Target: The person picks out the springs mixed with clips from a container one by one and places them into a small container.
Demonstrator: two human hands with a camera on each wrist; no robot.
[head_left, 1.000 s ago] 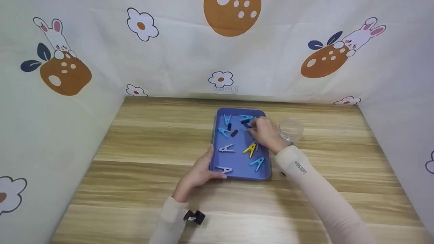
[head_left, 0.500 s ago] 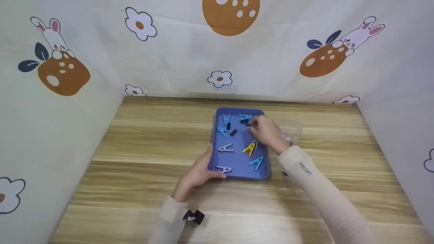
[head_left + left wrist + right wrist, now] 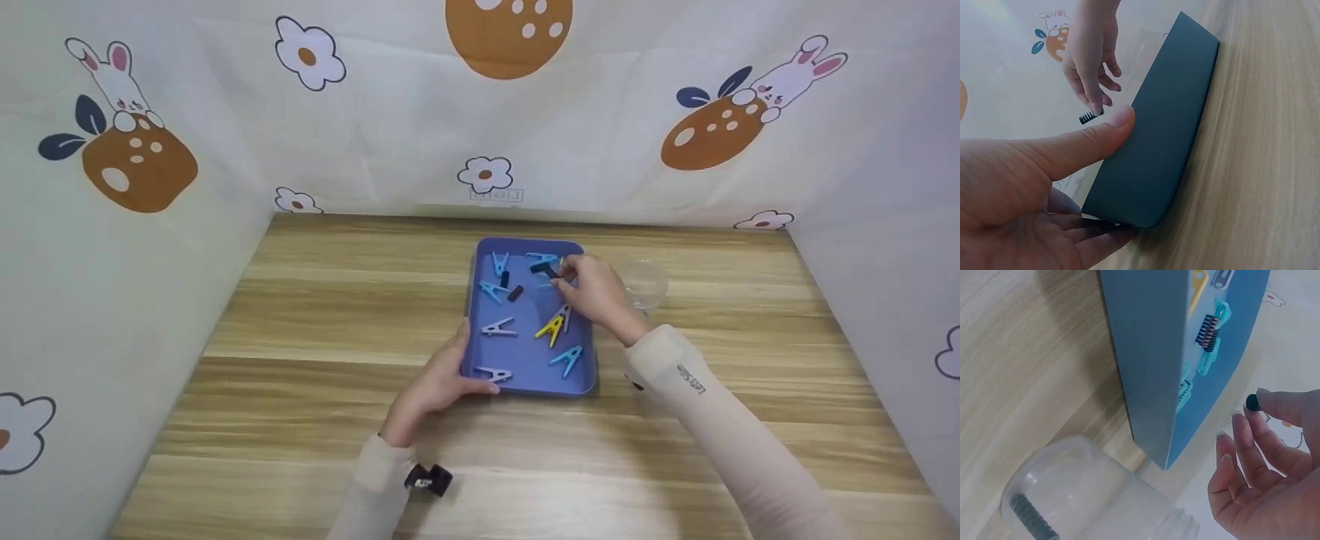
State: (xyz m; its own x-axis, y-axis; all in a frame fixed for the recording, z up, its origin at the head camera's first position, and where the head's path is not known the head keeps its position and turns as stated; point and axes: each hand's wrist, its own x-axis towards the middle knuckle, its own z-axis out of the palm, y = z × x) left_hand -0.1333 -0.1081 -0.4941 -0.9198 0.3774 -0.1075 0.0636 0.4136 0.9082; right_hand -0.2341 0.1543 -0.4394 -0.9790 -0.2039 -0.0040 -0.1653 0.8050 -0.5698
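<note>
A blue tray (image 3: 529,381) lies on the table with blue, yellow and pale grey clothespins in it. Round its near left corner grips my left hand (image 3: 442,379), thumb along the near wall and fingers at the left side. Between thumb and index finger, my right hand (image 3: 596,289) pinches a dark coil spring (image 3: 1090,116) above the tray's far right part; the right wrist view shows it end-on. Another dark spring (image 3: 1207,333) lies against a light blue clothespin (image 3: 1221,314). Two short dark springs lie farther left, one being this spring (image 3: 515,293).
Right of the tray stands a clear plastic jar (image 3: 646,283), partly behind my right hand. A dark green spring (image 3: 1033,517) shows inside it in the right wrist view. A patterned cloth (image 3: 390,135) walls the wooden table (image 3: 337,300) at the back and sides.
My right hand has shifted slightly right with the spring in its pinch. My left hand keeps its grip on the tray corner.
</note>
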